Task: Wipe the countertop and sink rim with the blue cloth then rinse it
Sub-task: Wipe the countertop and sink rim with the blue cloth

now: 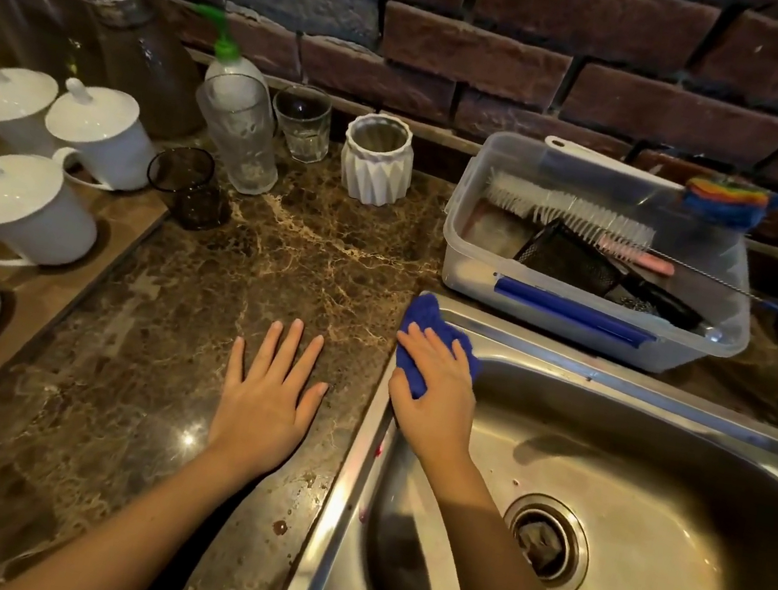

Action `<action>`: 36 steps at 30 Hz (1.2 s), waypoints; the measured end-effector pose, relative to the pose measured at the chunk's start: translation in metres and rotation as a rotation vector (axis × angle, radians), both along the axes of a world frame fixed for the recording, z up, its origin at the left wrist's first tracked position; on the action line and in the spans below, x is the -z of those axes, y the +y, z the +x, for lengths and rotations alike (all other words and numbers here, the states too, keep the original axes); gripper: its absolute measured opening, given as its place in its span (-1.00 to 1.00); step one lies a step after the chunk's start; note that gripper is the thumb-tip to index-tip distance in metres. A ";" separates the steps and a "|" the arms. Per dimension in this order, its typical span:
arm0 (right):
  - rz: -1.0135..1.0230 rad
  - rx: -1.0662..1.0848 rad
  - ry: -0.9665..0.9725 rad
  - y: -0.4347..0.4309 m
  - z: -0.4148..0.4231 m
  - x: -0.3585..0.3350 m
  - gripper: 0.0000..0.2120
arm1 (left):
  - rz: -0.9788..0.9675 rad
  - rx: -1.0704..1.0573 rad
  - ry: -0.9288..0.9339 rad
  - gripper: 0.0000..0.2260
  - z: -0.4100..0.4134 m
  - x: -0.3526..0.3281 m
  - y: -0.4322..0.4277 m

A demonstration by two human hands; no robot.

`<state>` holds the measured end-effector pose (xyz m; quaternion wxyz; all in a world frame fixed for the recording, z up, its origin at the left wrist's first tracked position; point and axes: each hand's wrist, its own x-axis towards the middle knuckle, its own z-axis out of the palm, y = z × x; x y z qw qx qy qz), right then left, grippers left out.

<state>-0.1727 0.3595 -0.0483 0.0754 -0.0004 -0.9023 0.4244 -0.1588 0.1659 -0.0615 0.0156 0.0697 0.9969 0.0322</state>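
The blue cloth [424, 318] lies bunched on the far left corner of the steel sink rim [620, 380]. My right hand [434, 395] presses down on the cloth, fingers spread over it, covering most of it. My left hand [271, 388] rests flat, fingers apart, on the brown marble countertop [201, 294] just left of the sink, holding nothing. Pink stains show on the rim's near left side [363, 514]. The sink basin [662, 495] has a round drain [546, 542].
A clear plastic tub [484, 264] with brushes stands behind the sink. A white ribbed vase [375, 166], glasses [238, 135] and a dark tumbler [189, 186] stand at the back. White lidded mugs [25, 208] crowd the left. A brick wall [473, 25] rises behind.
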 end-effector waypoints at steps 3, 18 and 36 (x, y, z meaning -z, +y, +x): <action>-0.034 -0.018 0.013 -0.008 0.023 0.004 -0.56 | -0.018 0.008 0.004 -0.45 0.000 0.001 0.000; -0.232 -0.094 -0.114 -0.026 0.126 0.015 -0.59 | 0.028 0.011 -0.037 -0.40 0.001 -0.003 0.000; 0.125 -0.651 -0.278 -0.003 0.190 -0.020 -0.56 | 0.200 -0.026 -0.159 -0.46 0.069 -0.024 -0.048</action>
